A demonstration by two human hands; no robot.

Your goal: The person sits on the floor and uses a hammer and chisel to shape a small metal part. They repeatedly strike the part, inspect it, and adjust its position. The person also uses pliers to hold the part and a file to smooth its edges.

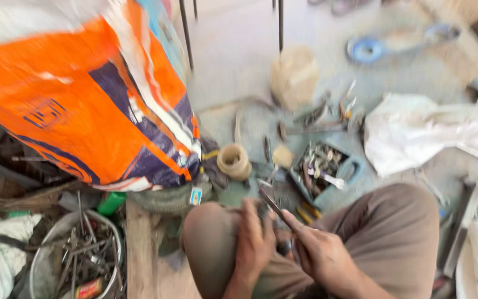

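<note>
We gripped a thin metal tool in our right hand, its tip just above our left hand — curled over something hidden; progress unclear.

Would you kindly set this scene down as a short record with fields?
setting: cluttered workshop floor, person seated with knees bent
left hand: closed round a small part between the knees; the part is hidden
right hand: grips a thin dark metal tool pointing up and left
ahead: blue tray of metal bits, spool of twine
left side: orange sack, wheel rim, green bottle
right side: white sack
sharpness: blurred
</note>
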